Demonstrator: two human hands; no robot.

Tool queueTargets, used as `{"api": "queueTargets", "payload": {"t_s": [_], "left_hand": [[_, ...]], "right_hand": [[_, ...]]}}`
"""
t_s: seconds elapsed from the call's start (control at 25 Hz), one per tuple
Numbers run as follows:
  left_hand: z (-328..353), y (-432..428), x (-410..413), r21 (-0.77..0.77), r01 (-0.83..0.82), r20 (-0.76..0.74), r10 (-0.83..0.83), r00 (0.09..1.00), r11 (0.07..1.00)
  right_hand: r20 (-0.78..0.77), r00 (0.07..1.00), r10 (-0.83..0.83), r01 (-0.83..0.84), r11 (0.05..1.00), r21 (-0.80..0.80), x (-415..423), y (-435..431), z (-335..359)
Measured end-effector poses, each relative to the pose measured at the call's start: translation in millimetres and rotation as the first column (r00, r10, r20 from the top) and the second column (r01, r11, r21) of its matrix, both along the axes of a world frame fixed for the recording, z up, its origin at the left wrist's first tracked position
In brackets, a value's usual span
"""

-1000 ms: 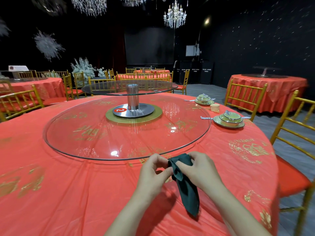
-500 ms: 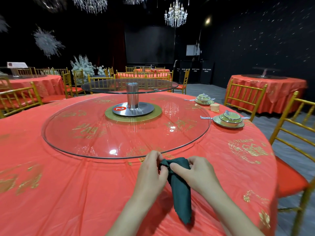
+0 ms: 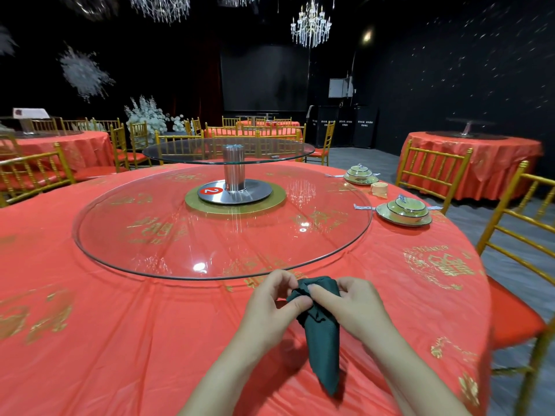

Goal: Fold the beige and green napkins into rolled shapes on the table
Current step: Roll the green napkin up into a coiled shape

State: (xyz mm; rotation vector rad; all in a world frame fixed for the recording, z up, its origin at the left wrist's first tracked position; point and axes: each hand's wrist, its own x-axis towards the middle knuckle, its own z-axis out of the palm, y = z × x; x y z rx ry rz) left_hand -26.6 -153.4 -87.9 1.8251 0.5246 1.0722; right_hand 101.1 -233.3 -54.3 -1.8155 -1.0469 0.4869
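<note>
Pinching the top of the green napkin, the left hand and right hand held it, partly rolled, at the near edge of the table. A beige roll, seemingly finished, lay near its far right edge.

A single head-worn camera looks forward and down across the red-clothed desk, close above its near edge.

Glass turntable: big, round and flat.
Glass shelf: smaller, up on a silver post.
Red sticker: shows a 2, by the post's foot.
Bowl sets: two, green, on the right.
Gold chairs: red seats.
Chandelier: hangs up high.
</note>
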Motion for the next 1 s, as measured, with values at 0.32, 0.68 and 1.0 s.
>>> {"api": "queueTargets", "payload": {"t_s": [0.32, 0.68, 1.0], "left_hand": [[3.1, -5.7, -3.2, 0.255, -0.176, -0.179, 0.225, 0.958, 0.951], [6.7, -17.1, -1.8, 0.215, -0.368, 0.019, 0.372, 0.928, 0.905], [2.9, -13.2, -4.1, 0.090, -0.108, 0.029, 0.106, 0.994, 0.990]], "right_hand": [[0.012, 1.000, -0.013, 0.013, 1.000, -0.018, -2.4, -4.0, -6.8], [0.119, 0.990, -0.078, 0.071, 0.996, 0.062, -20.6, -1.9, 4.5], [0.044, 0.997, -0.059, 0.057, 0.997, 0.049, -8.0, -3.8, 4.2]]}}
